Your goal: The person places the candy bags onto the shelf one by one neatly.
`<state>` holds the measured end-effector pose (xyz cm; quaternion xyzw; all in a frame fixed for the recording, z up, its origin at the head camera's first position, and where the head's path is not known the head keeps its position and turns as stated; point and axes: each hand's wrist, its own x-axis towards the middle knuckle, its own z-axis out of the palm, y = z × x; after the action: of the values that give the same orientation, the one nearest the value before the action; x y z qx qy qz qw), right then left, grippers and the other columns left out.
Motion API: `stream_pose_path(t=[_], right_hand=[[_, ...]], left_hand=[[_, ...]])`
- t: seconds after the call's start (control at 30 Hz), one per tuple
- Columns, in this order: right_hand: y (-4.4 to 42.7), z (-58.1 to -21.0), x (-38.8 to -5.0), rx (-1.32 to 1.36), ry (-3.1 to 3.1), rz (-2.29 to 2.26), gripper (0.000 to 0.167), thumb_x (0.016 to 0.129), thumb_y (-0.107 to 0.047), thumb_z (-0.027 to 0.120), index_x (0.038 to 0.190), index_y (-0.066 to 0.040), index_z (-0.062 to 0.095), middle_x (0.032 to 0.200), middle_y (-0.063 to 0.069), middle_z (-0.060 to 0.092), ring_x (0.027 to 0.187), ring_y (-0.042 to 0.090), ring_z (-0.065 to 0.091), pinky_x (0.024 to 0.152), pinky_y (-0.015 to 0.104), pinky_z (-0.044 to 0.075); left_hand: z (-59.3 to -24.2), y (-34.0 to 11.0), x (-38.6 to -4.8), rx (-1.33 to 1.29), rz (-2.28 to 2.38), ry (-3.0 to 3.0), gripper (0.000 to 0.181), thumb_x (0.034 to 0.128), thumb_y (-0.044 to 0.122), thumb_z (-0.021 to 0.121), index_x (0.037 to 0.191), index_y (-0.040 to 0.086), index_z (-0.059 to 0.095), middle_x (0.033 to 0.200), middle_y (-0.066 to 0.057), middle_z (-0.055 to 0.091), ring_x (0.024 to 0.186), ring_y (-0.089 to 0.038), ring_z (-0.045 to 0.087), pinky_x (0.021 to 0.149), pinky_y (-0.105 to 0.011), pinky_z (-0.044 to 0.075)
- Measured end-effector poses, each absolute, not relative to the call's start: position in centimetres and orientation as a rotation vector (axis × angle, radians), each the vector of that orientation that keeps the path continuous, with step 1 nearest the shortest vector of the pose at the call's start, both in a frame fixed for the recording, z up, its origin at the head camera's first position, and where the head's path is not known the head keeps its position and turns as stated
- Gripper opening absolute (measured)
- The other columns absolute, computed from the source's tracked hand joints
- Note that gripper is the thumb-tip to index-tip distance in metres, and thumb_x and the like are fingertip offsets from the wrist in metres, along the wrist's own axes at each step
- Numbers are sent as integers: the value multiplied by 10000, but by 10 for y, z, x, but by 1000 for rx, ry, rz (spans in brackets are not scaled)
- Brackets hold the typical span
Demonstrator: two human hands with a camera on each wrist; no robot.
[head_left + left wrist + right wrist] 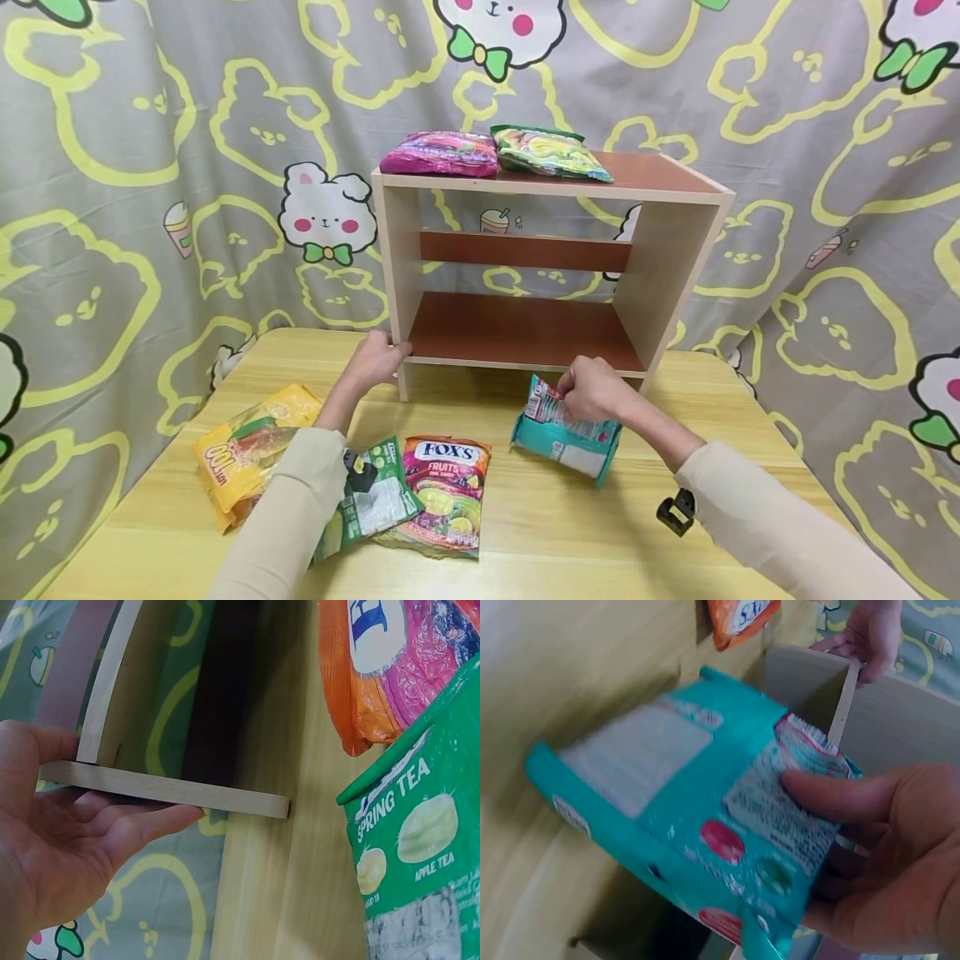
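Observation:
A teal candy bag point(573, 446) hangs tilted from my right hand point(596, 390), just in front of the shelf's lower right edge. In the right wrist view the thumb of my right hand point(900, 855) presses on the printed face of the teal bag point(682, 795), with the fingers behind it. At the shelf's left side panel, my left hand point(372, 362) grips the wood near the lower board point(525, 332). The left wrist view shows the left hand point(82, 832) with its thumb on one side of the panel point(172, 789) and fingers on the other.
On the shelf's top lie a purple bag point(442, 154) and a green-yellow bag point(551, 152). A yellow bag point(255, 446), a green bag point(378, 492) and a FOX'S bag point(444, 492) lie on the table point(585, 542), at the front left and middle. A patterned curtain hangs behind.

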<state>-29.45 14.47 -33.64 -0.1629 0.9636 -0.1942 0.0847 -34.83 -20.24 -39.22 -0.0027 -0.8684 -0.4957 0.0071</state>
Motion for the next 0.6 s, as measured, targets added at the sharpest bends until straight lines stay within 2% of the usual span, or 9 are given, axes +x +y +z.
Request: stream_pose_path(t=[0.07, 0.13, 0.17, 0.2, 0.27, 0.4, 0.6], right_hand=[[145, -340, -296, -522, 2948, -571, 189, 772, 34, 646, 677, -101, 738, 638, -26, 583, 639, 153, 456, 512, 263, 384], [145, -345, -296, -574, 3023, -574, 261, 767, 49, 612, 583, -129, 664, 546, -60, 448, 586, 134, 349, 504, 265, 244], [145, -349, -296, -602, 3054, -579, 270, 764, 50, 611, 567, -132, 640, 533, -65, 409, 577, 130, 319, 506, 269, 213], [145, -352, -296, -624, 3086, -584, 275, 764, 48, 618, 561, -137, 630, 526, -69, 400, 569, 126, 307, 505, 270, 204], [144, -358, -295, -674, 3153, -590, 260, 758, 52, 636, 585, -140, 661, 544, -76, 508, 574, 115, 366, 503, 261, 244], [142, -369, -293, -705, 3237, -588, 266, 726, 93, 593, 664, -129, 726, 691, -19, 692, 613, 115, 486, 517, 260, 324], [140, -378, -289, -693, 3265, -535, 315, 685, 135, 516, 684, -119, 702, 686, 4, 656, 660, 150, 502, 541, 286, 346]], left_hand=[[-392, -201, -348, -5, -1542, -2710, 414, 971, 208, 523, 1203, -116, 632, 1140, -294, 663, 1065, -454, 678, 696, -405, 642], [-392, -201, -348, -3, -1531, -2706, 400, 963, 202, 526, 1174, -116, 645, 1113, -288, 669, 1045, -458, 684, 681, -402, 641], [-392, -201, -348, -2, -1528, -2707, 397, 961, 200, 527, 1170, -115, 647, 1108, -285, 670, 1042, -457, 686, 678, -401, 641], [-392, -201, -348, -3, -1527, -2707, 397, 961, 200, 527, 1172, -115, 647, 1110, -284, 671, 1043, -456, 685, 678, -401, 641], [-392, -201, -347, -5, -1526, -2711, 402, 963, 200, 525, 1182, -115, 644, 1119, -286, 669, 1050, -452, 684, 682, -403, 642], [-392, -201, -348, 0, -1541, -2710, 404, 967, 200, 525, 1188, -119, 638, 1135, -293, 665, 1065, -457, 678, 695, -412, 642], [-391, -202, -347, 4, -1548, -2710, 409, 967, 205, 525, 1197, -115, 631, 1146, -295, 658, 1079, -463, 670, 702, -409, 642]])
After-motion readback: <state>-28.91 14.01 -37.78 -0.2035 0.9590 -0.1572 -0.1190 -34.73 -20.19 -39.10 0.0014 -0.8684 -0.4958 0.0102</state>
